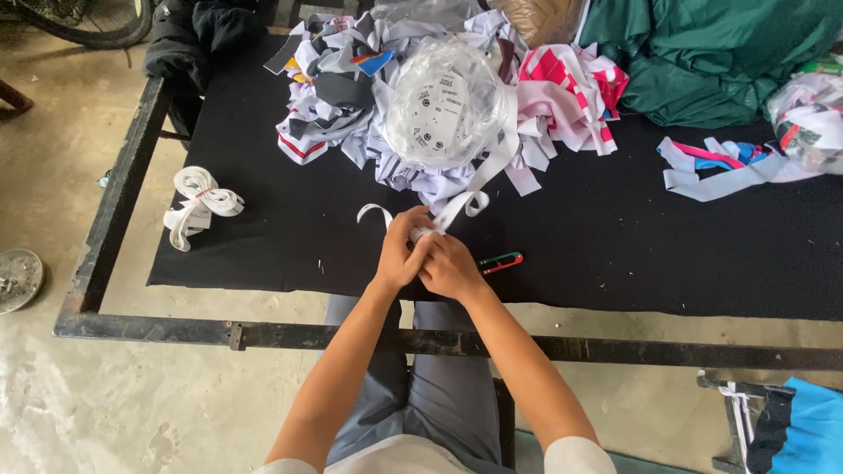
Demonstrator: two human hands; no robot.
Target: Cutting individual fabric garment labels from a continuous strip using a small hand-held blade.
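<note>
Both hands meet at the near edge of the black cloth point(615, 237): left hand point(399, 250) and right hand point(452, 268) pinch one white strip point(465, 197). One tied bundle point(198, 204) lies far left; the scrap pile point(369, 105) behind remains large. Work appears early.

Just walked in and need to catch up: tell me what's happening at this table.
A seated person holds both hands together, left hand and right hand, pinching a white fabric strip that runs up to the scrap pile. A clear bag of tags sits on that pile. A red-green snipper lies beside the right hand; a bundled strip roll lies left.
</note>
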